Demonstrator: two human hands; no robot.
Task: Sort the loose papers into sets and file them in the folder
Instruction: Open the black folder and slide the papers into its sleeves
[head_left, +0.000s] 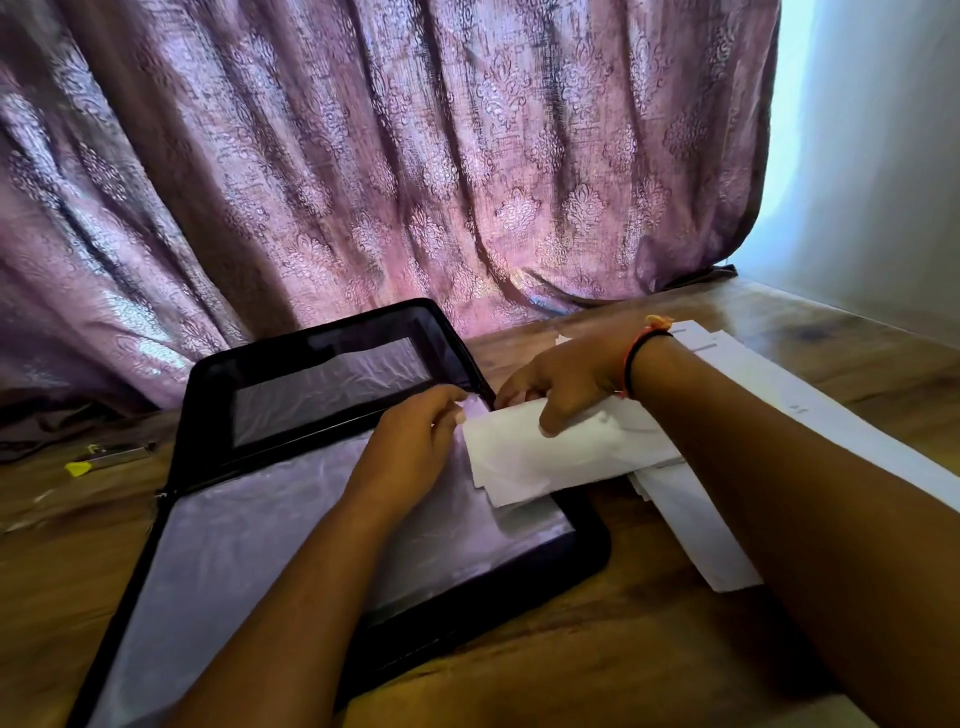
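A black zip folder (587, 551) lies open on the wooden table, its clear plastic sleeves (249, 540) facing up. My left hand (415, 441) rests on the sleeve at the folder's right edge, fingers curled at the sleeve's opening. My right hand (561, 384) grips a set of white papers (540, 457) that lies partly over the folder's right side, thumb on top. More loose white papers (701, 530) sit on the table under my right forearm.
A purple patterned curtain (363, 156) hangs right behind the table. A yellow-tipped cutter (104, 460) lies at the far left. The wooden table (649, 649) runs to a white wall (883, 156) on the right.
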